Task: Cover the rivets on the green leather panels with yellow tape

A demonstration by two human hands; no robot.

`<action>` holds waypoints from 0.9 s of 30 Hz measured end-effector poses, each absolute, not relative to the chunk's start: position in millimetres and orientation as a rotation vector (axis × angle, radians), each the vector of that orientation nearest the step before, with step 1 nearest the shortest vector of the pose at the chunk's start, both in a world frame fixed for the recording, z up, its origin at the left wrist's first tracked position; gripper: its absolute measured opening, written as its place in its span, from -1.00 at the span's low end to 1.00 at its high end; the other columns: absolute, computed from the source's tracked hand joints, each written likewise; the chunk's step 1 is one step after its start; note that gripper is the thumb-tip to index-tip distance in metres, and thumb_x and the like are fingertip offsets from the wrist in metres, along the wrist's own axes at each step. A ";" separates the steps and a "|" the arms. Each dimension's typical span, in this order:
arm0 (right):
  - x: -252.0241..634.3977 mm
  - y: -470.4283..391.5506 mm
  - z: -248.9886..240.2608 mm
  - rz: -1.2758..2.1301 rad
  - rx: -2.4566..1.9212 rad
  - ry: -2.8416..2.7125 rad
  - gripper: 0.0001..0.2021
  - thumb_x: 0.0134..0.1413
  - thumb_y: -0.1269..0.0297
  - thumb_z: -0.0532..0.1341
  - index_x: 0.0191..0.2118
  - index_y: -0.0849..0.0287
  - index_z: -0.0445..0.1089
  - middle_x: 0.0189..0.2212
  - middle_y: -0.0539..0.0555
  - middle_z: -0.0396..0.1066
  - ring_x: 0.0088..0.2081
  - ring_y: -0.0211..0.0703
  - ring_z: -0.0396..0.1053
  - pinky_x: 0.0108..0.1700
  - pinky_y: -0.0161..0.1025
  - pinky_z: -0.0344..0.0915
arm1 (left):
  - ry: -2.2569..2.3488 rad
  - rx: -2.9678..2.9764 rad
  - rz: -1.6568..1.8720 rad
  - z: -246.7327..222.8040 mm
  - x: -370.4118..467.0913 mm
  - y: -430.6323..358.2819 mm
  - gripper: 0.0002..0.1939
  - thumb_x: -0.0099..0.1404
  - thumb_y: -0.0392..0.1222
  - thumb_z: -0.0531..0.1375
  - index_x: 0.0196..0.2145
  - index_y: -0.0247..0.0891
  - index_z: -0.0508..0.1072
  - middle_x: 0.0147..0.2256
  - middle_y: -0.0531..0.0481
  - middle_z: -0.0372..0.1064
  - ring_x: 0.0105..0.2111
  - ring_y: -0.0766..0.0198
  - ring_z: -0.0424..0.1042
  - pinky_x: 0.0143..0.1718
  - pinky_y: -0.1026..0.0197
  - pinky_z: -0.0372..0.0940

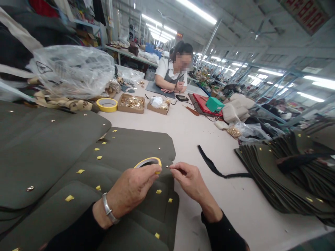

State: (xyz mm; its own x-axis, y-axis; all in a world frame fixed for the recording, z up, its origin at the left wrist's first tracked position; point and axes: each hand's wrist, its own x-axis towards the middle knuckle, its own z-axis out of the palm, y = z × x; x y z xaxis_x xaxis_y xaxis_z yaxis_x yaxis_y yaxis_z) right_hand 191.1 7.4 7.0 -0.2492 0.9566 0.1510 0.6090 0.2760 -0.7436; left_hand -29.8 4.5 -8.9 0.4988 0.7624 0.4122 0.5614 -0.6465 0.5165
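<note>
My left hand (131,186), with a metal bracelet at the wrist, grips a roll of yellow tape (158,161) above the dark olive panels (137,139). Thumb and fingertips of my right hand (192,182) are pinched together at the panels' right edge, right beside a small shiny metal stud (167,166). Whatever is between those fingertips is too small to make out. The overlapping panels carry several small yellow tape pieces (80,171) and metal studs. Larger olive panels (52,146) lie at the left.
A thick stack of olive panels (277,177) stands at the right, with a black strip (213,167) beside it. Farther back are another yellow tape roll (107,105), cardboard boxes of metal parts (131,103) and a plastic bag (75,71). Across the table a person (170,75) leans forward.
</note>
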 end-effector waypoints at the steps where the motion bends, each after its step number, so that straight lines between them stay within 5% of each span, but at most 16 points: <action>1: 187.7 4.7 8.2 0.712 -1.332 -1.940 -0.84 0.15 0.37 0.17 -0.23 0.18 0.51 -0.40 0.03 0.50 -0.39 -0.22 0.38 -0.31 -0.30 0.29 | 1.115 2.433 0.903 -8.3 -29.5 3.2 -0.69 0.44 -0.22 -0.01 0.11 -0.12 0.24 -0.04 0.03 0.49 -0.14 0.28 0.52 -0.15 0.28 0.38; 5: 173.1 -2.6 9.1 0.543 -1.035 -2.055 -0.80 0.15 0.44 0.17 -0.12 0.19 0.44 -0.33 0.10 0.49 -0.33 -0.18 0.41 -0.23 -0.25 0.35 | 1.181 2.452 0.875 -8.0 -26.7 -0.8 -0.51 0.45 -0.20 -0.03 0.28 -0.14 -0.01 -0.05 0.01 0.51 -0.17 0.23 0.55 -0.21 0.24 0.43; 12: 164.9 -3.5 6.6 0.283 -0.879 -2.187 -0.84 0.17 0.54 0.10 -0.26 0.18 0.38 -0.39 0.11 0.47 -0.34 -0.15 0.41 -0.27 -0.24 0.36 | 1.239 2.505 0.870 -4.4 -19.8 -8.0 -0.61 0.45 -0.22 -0.05 0.20 -0.20 0.07 -0.10 -0.06 0.52 -0.23 0.18 0.55 -0.28 0.20 0.41; 18: 164.0 -10.1 -2.6 0.086 -0.838 -2.091 -0.82 0.10 0.58 0.13 -0.29 0.17 0.39 -0.48 0.04 0.45 -0.43 -0.20 0.42 -0.35 -0.30 0.34 | 1.312 2.494 0.708 10.7 -15.9 -14.0 -0.86 0.44 -0.24 -0.04 -0.21 -0.15 0.30 -0.36 0.11 0.44 -0.35 0.27 0.48 -0.38 0.28 0.30; 27: 170.6 7.8 -6.1 1.096 -1.445 -1.314 -0.82 -0.03 0.21 0.26 -0.49 0.21 0.42 -0.68 -0.04 0.39 -0.64 -0.26 0.35 -0.56 -0.34 0.32 | 1.264 2.631 0.822 6.0 -7.0 -10.5 -0.77 0.42 -0.30 -0.07 -0.31 -0.18 0.33 -0.41 0.04 0.34 -0.43 0.23 0.33 -0.42 0.21 0.20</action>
State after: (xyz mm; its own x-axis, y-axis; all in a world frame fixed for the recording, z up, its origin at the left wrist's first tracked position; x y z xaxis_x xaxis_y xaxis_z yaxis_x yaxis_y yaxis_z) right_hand 170.6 7.8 -6.1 0.0543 0.9972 -0.0513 0.2292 -0.0625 -0.9714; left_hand -7.0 -10.5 6.0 0.5070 0.7505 0.4240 0.6916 -0.6478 0.3195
